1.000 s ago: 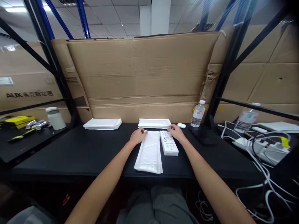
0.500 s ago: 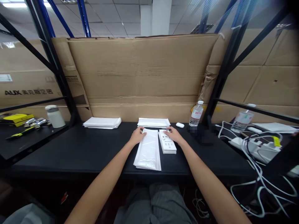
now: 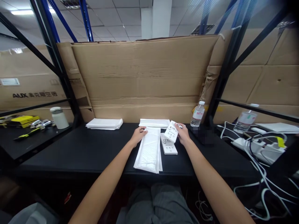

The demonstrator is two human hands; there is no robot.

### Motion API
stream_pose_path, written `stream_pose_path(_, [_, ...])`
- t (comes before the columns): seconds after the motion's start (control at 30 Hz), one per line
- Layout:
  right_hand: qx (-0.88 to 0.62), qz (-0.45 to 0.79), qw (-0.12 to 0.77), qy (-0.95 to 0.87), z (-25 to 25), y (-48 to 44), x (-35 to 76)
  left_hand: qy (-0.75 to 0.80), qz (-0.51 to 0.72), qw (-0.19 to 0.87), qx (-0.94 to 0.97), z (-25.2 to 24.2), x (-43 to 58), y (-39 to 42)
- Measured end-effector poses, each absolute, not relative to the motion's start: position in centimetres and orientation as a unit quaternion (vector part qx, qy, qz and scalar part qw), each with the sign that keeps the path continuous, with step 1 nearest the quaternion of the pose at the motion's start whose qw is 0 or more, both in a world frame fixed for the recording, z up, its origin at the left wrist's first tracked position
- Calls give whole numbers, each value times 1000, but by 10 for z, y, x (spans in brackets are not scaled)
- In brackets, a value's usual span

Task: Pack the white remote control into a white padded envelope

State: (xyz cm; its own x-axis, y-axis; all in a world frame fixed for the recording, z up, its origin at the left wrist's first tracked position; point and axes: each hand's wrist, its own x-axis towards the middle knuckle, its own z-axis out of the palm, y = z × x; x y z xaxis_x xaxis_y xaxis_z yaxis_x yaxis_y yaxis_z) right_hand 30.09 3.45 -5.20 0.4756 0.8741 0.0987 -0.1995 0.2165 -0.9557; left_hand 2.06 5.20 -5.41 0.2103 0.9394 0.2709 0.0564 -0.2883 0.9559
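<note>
A white padded envelope [image 3: 147,152] lies lengthwise before me, with at least one more white envelope showing beneath it. My left hand [image 3: 138,136] is closed on its far left corner, thumb on top. To the right, my right hand [image 3: 183,134] grips a small white printed box [image 3: 171,132], raised and tilted. Below it a second white printed box [image 3: 169,148] rests flat on the black table, partly covered by the raised one. Just behind the envelope lies a stack of white envelopes [image 3: 154,123].
Another stack of white envelopes [image 3: 104,123] is at the back left. A water bottle [image 3: 198,114] stands right of my right hand, before the cardboard wall [image 3: 144,77]. White cables and a power strip [image 3: 254,148] fill the far right; a white tumbler [image 3: 59,118] stands left.
My right hand has lifted the upper white box off the lower one and tilted it. The top envelope has shifted slightly over the one under it, with my left hand still at its far corner.
</note>
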Motion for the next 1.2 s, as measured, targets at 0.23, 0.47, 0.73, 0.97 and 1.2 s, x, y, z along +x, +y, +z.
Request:
stream_pose_path(0.23, [-441, 396, 752, -289, -44, 32, 300, 361, 438, 488, 662, -47, 25, 41])
stream_pose_path(0.47, [-445, 395, 732, -333, -45, 30, 298, 340, 386, 513, 687, -40, 29, 30])
stream_pose_path(0.73, [-457, 405, 694, -380, -47, 30, 295, 304, 378, 542, 686, -37, 28, 28])
stream_pose_path(0.97, [-449, 422, 691, -378, -48, 29, 295, 312, 365, 533, 697, -42, 28, 31])
stream_pose_path(1.2, [-460, 434, 677, -377, -48, 29, 293, 320, 370, 511, 707, -43, 27, 32])
